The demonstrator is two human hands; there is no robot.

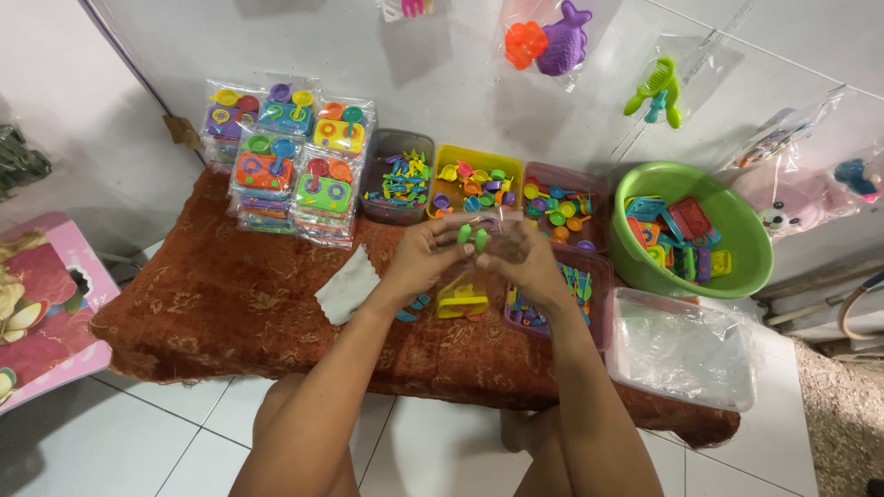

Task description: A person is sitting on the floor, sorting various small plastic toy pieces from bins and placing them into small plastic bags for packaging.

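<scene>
Hands meet above the bench point(230, 304), both raised over its middle. Left hand point(425, 253) and right hand point(521, 260) pinch a clear bag point(479, 221) between fingertips, with small green pieces point(472, 236) showing inside or at its mouth; cannot tell which. Bag sits in the air between the two hands, not on the cloth.

Just below the hands: yellow toy point(462, 302) on the cloth. Under the right wrist: pink tray point(599, 304) of small parts. Beyond the hands: grey tray point(398, 177), yellow tray point(477, 181), another pink tray point(564, 198), all full of coloured pieces. Far right: green basin point(692, 230), clear tub point(683, 348) nearer. Beyond left hand: stack of packed toy sets point(287, 156). White cloth point(348, 285) beside left forearm.

Judgement on the grip: keep the bag mouth held open with both thumbs, pieces upright, bag low over the bench so a slipped piece lands on cloth, not floor. Light pinch is enough; the film likely creases easily.
</scene>
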